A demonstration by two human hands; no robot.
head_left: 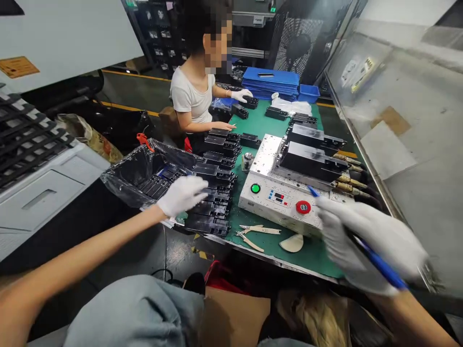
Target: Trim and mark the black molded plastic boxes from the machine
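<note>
The bench point(311, 256) is carrying a row point(217, 173) of black parts close along its left edge, and a careless sweep there could be tipping the nearest ones off the near left corner. Towards the bench's right edge, the machine point(285, 185) is bearing two black blocks point(311, 161); an elbow or wrist passing too close could be shifting them. The left hand point(184, 195) is hanging at the row's left side, fingers parted and loosely bent, gripping nothing that shows; whether it is touching a part, one cannot tell. The right hand point(369, 236), blurred, is closing its fingers round a blue tool point(381, 265) before the machine, by the bench's near right corner. The tool's tip is pointing near the red button point(303, 207), so a slip could be pressing it by accident.
</note>
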